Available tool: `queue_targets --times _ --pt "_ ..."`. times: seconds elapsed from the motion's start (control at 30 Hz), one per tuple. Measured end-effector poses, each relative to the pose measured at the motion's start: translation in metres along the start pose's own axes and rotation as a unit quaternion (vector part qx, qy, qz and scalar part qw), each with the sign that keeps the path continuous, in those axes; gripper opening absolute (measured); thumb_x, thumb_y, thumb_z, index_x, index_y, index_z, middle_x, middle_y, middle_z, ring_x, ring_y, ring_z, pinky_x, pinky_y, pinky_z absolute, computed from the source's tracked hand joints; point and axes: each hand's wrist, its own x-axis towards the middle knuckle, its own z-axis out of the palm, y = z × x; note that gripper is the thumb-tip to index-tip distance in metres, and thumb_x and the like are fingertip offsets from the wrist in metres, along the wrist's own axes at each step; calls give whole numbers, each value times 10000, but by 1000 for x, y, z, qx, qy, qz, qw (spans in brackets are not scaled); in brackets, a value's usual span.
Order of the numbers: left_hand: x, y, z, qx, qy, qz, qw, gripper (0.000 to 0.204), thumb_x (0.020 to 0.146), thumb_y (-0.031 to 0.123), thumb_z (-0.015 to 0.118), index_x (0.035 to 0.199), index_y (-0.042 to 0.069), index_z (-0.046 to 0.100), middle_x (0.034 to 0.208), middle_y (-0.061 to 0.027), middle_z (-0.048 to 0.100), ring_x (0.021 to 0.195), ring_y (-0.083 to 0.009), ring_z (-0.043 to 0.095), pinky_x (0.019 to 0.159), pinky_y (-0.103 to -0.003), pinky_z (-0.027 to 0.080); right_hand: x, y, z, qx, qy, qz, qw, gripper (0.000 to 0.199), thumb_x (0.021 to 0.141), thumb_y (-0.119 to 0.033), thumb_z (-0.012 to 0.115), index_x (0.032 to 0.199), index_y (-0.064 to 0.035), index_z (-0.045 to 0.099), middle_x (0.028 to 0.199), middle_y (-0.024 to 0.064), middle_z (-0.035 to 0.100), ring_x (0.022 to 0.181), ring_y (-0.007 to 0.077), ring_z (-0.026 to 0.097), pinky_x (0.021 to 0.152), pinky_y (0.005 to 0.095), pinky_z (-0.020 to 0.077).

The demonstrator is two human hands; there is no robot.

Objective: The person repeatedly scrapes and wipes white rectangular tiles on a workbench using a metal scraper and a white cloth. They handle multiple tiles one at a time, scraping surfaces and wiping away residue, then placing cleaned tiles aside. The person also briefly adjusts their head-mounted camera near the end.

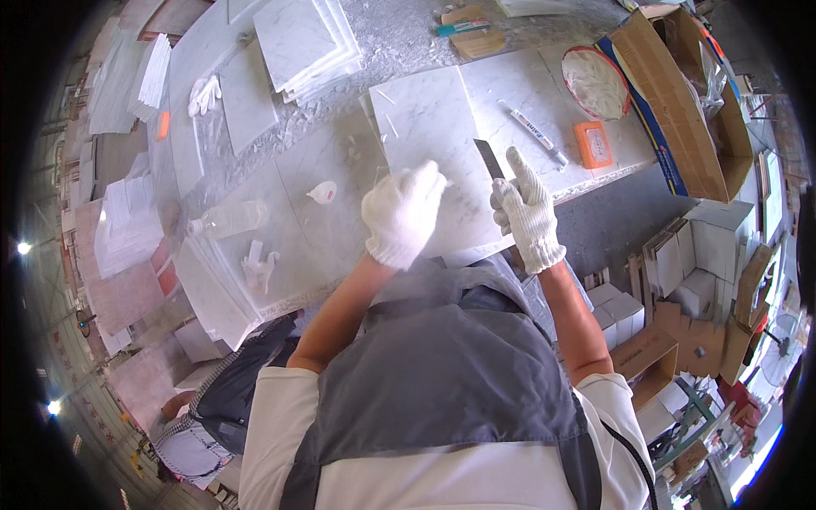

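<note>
White knit gloves cover both hands. My right hand [529,214] grips a dark, flat, straight-edged blade [487,158], which points up and left from the fingers; the thumb sticks up. Whatever handle the blade has is hidden in the glove. Fingers curled together, my left hand [403,214] is over the near part of a grey-veined white marble tile [425,119]; I cannot make out anything in it. Thin white slivers [388,126] lie on that tile. Beyond my right hand are a white paint marker [534,133] and an orange block [592,144].
A round, red-rimmed dish [595,82] of white paste and an open cardboard box [680,110] stand at the right. To the left are a clear plastic bottle [231,218], a small white scoop-like piece [323,193], stacked tiles [306,42] and a loose glove [204,95].
</note>
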Motion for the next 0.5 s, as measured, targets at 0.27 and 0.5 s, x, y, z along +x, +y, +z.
queue_targets --times 0.27,0.5 --pt "-9 -24 12 -27 47 -123 991 169 865 191 754 1011 120 708 854 -84 712 719 -294 689 639 -402 535 18 -5 -53 -103 39 -41 993 525 986 -193 636 1473 -58 492 815 3 608 614 61 535 535 217 451" --pt "-49 -35 -8 -238 -42 -346 906 213 906 111 725 1070 -15 678 879 -93 703 691 -158 661 654 -308 522 87 -48 -199 -425 198 -188 863 274 948 -226 625 1105 -27 727 962 98 741 747 161 674 700 323 535"
